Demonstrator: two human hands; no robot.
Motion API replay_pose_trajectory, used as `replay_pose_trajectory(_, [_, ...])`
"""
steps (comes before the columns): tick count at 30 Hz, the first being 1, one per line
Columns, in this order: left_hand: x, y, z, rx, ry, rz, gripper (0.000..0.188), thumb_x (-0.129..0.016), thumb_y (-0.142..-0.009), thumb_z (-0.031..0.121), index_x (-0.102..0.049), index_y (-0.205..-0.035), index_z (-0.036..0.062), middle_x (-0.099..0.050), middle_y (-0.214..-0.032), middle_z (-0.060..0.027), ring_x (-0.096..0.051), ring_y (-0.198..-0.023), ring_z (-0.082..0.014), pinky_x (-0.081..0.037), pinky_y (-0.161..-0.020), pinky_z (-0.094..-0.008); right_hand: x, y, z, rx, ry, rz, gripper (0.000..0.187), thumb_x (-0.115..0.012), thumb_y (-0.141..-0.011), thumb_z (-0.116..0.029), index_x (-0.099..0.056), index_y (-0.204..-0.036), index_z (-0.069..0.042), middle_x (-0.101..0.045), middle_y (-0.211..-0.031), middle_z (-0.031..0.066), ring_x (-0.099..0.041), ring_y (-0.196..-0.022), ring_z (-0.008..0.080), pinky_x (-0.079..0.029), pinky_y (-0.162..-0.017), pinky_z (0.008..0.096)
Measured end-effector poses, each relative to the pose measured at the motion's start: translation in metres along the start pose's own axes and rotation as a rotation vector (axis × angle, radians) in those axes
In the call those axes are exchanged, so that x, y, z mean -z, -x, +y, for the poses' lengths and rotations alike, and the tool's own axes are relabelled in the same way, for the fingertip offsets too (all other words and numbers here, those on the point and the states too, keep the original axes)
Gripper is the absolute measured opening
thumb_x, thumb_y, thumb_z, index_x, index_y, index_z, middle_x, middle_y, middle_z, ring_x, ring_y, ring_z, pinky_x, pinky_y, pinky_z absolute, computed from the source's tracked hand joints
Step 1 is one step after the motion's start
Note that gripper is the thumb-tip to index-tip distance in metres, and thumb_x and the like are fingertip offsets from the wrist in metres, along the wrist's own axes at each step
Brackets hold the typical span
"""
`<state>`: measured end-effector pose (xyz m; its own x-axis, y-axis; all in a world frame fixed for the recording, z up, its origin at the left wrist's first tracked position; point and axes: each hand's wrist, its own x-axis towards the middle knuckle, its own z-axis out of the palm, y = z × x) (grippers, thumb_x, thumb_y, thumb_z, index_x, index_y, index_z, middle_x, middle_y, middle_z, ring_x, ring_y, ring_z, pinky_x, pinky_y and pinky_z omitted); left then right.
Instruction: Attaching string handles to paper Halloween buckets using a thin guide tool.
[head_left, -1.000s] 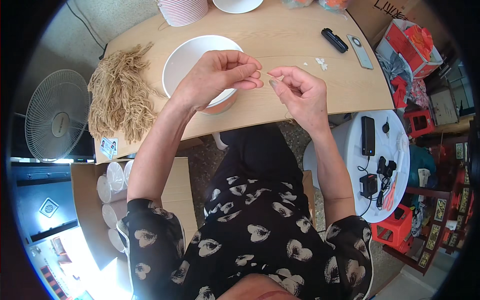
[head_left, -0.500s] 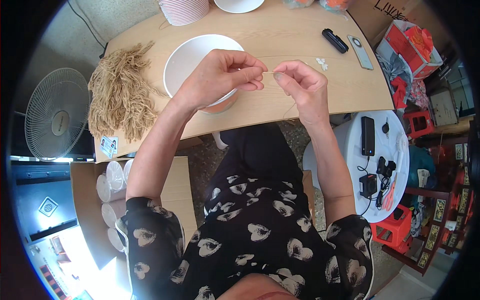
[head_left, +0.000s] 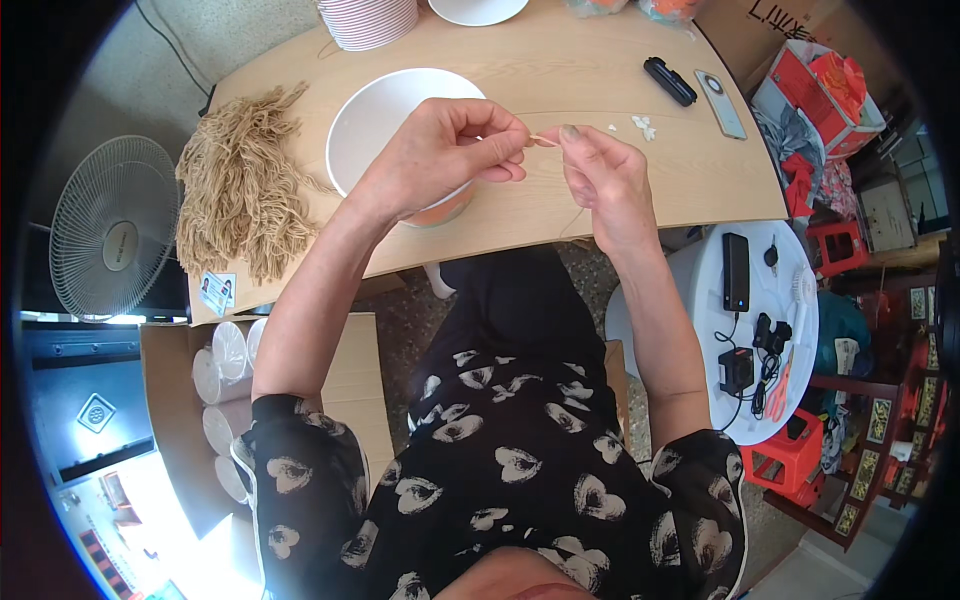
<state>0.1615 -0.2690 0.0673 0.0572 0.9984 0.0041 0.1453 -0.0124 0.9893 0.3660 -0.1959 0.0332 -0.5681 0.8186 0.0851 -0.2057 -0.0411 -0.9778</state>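
Observation:
My left hand (head_left: 440, 155) and my right hand (head_left: 598, 175) meet over the wooden table (head_left: 560, 75), their fingertips pinching a short, thin tan strand (head_left: 545, 140) between them. A fine thread (head_left: 578, 215) hangs down from my right hand. Under my left hand sits a large white bowl (head_left: 385, 120). A heap of tan twine pieces (head_left: 240, 190) lies at the table's left end.
A stack of ribbed cups (head_left: 370, 20) and a white plate (head_left: 475, 10) stand at the far edge. A black remote (head_left: 668, 80), a phone (head_left: 720, 103) and white scraps (head_left: 643, 125) lie right. A fan (head_left: 110, 235) stands left, a white stool (head_left: 770, 320) with chargers right, a box of cups (head_left: 225, 400) below.
My two hands have drawn closer together, so the fingertips now touch on the strand. The bowl and the twine heap have not moved.

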Motion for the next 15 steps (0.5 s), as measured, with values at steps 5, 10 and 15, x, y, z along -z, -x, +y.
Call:
replay_pose_trajectory(5, [0.001,-0.001,0.000,0.003,-0.024,-0.010,0.030,-0.065,-0.101,0.024,-0.069,-0.113,-0.0029,-0.071,-0.096,-0.0067,-0.072,-0.089,-0.0118,-0.059,-0.079,-0.0220,0.000,0.000,0.002,0.098,0.068,0.016,0.019,-0.073,-0.093,-0.015,-0.074,-0.102,0.002,-0.062,-0.072,-0.0047,-0.048,-0.064,0.0007,-0.035,-0.056,0.0181])
replay_pose_trajectory(10, [0.007,-0.002,0.003,0.033,-0.028,-0.030,0.031,-0.064,-0.101,0.023,-0.068,-0.117,-0.0037,-0.072,-0.097,-0.0082,-0.072,-0.090,-0.0127,-0.059,-0.081,-0.0222,0.001,-0.001,-0.001,0.145,0.109,0.022,0.014,-0.073,-0.094,-0.010,-0.073,-0.101,0.003,-0.064,-0.073,-0.0049,-0.049,-0.065,-0.0005,-0.036,-0.057,0.0175])
replay_pose_trajectory(15, [0.012,-0.002,-0.002,0.034,0.143,-0.048,0.027,-0.065,-0.100,0.015,-0.068,-0.118,-0.0053,-0.072,-0.098,-0.0088,-0.072,-0.090,-0.0132,-0.059,-0.082,-0.0221,0.002,-0.003,0.000,0.201,0.144,-0.016,0.013,-0.073,-0.094,-0.010,-0.072,-0.098,0.002,-0.063,-0.073,-0.0054,-0.048,-0.064,-0.0010,-0.035,-0.056,0.0173])
